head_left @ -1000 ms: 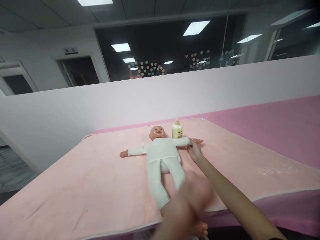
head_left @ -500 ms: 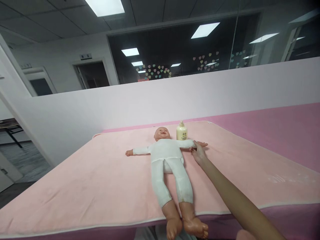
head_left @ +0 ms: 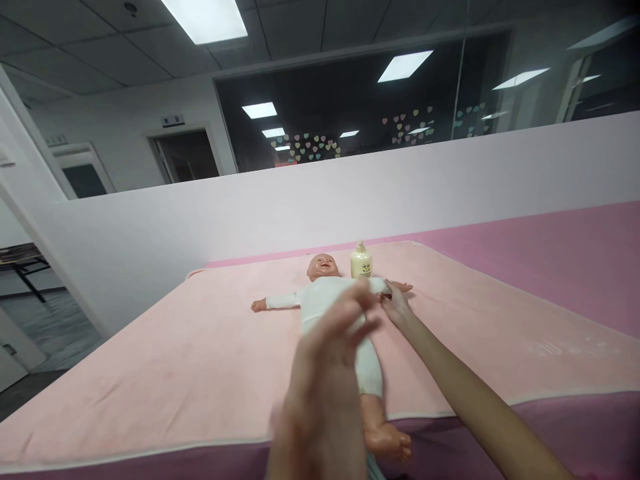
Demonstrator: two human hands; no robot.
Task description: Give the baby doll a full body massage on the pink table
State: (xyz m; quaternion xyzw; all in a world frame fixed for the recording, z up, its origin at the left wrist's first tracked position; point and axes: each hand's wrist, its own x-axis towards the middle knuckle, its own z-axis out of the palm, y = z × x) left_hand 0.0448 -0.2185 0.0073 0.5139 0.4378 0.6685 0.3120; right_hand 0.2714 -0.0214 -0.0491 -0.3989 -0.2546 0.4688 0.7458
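Head: two hands (head_left: 399, 308) (head_left: 327, 363), one doll (head_left: 319, 299)

Bare right forearm (head_left: 463, 390) — long, slender, smoothly tapering, bare left hand (head_left: 323, 377) — its outline blurred

Head view, from doll's foot end (head_left: 387, 441), forward

The blurred left hand (head_left: 325, 370), running off the bottom edge, hides one whole leg of the white-clothed, tan baby doll (head_left: 319, 299).
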